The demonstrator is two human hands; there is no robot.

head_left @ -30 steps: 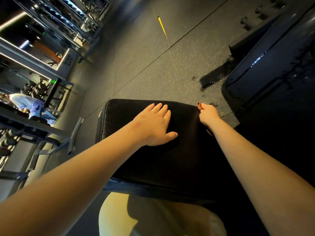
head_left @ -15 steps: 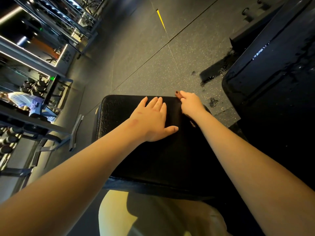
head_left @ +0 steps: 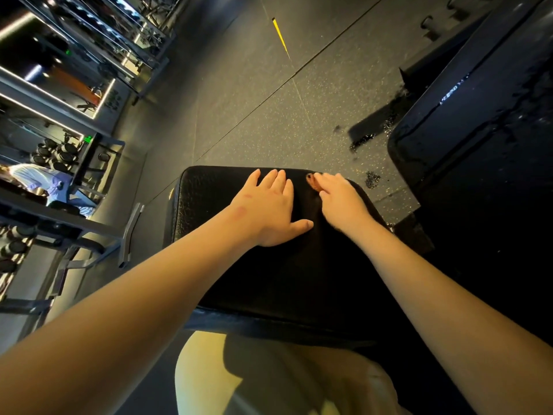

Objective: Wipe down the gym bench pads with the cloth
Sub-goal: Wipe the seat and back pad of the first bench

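One black pad (head_left: 284, 280) sits mid-scene, grainy at its far left, too dark nearer us to judge. Left hand (head_left: 266, 214) lies flat on it, fingers straight; right hand (head_left: 341, 202) is at the far edge, grip unclear. We can't spot the cloth, so we guess we could skip patches on that dark surface.

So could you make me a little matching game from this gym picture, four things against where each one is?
Things:
1 left hand
2 yellow floor mark
3 dumbbell rack
4 second black pad

Places:
A far left
B flat on the near bench pad
C right edge
D top centre, far ahead

Pairs: 1-B; 2-D; 3-A; 4-C
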